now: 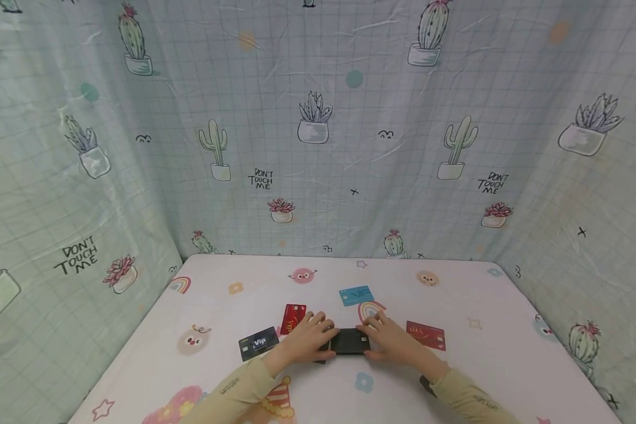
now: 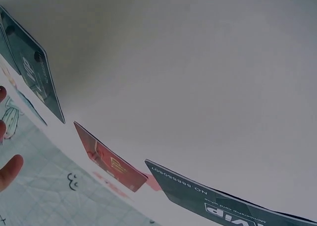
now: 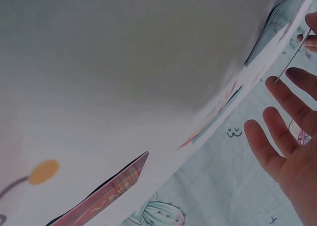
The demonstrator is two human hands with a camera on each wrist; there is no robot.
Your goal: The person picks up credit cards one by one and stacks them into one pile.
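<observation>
A black card (image 1: 350,341) is held level between my two hands, its long side running left to right. My left hand (image 1: 308,339) grips its left end, fingers above and thumb at the near corner. At the opposite end my right hand (image 1: 389,340) pinches it; the right wrist view shows that card (image 3: 293,57) nearly edge-on beside the fingertips (image 3: 277,87). Partly hidden under my left hand lies a dark card (image 1: 320,360), also visible as a dark card (image 2: 34,65) in the left wrist view.
Left of the hands lie a black VIP card (image 1: 258,343) and a red VIP card (image 1: 292,318). A blue card (image 1: 357,295) lies beyond them, a red card (image 1: 426,335) to the right. My right forearm partly covers a dark object (image 1: 426,386). Patterned cloth (image 1: 318,159) surrounds the white table (image 1: 259,271).
</observation>
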